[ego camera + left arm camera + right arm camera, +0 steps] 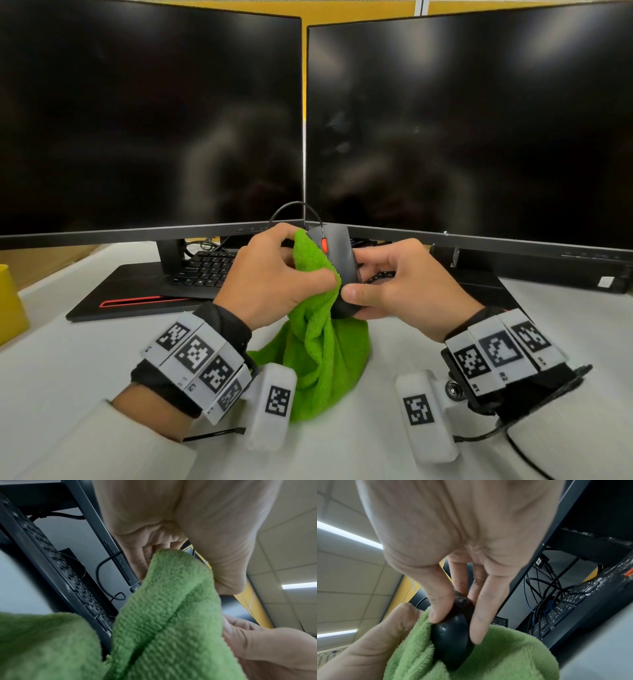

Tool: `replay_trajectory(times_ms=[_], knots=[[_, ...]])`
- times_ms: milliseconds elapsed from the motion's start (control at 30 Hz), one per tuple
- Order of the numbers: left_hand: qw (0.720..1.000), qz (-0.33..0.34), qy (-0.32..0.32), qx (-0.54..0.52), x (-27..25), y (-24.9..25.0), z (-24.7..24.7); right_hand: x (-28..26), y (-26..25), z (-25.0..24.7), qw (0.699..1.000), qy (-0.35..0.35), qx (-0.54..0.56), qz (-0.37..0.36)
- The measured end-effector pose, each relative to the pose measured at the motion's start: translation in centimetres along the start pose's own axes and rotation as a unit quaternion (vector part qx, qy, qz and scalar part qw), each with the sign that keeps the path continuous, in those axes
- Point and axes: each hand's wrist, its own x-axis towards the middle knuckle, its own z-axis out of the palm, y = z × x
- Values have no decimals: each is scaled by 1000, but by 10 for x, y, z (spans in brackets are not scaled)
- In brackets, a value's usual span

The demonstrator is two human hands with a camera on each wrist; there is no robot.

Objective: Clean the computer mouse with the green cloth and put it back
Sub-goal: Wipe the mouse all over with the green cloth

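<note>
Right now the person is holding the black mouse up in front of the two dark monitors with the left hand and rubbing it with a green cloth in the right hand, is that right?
Not quite: the hands are swapped. In the head view the right hand holds the black mouse up in front of the two dark monitors, and the left hand rubs it with the green cloth.

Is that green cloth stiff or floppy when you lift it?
Probably floppy: the cloth drapes in folds from the left hand to the table. Likely light and grippy; its pile looks fluffy against the mouse.
</note>
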Motion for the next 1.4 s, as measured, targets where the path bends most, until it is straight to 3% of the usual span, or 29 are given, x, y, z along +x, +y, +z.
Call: replay_trajectory(times_ms=[167, 500, 600, 833, 1167, 1400], knots=[[1000, 6, 3, 15, 1, 0, -2, -1, 0, 1, 1000, 1, -2, -7], [995, -5, 94, 41, 3, 2, -1, 0, -1, 6, 1000, -21, -8, -21], [996, -6, 82, 25, 3, 1, -2, -1, -1, 4, 1000, -21, -5, -16], [999, 5, -32, -41, -2, 4, -2, 0, 2, 0, 1000, 6, 10, -12], [996, 24, 86, -23, 5, 0, -4, 1, 3, 5, 999, -15, 24, -25], [993, 35, 39, -109, 4, 2, -6, 0, 1, -6, 995, 8, 98, -12]])
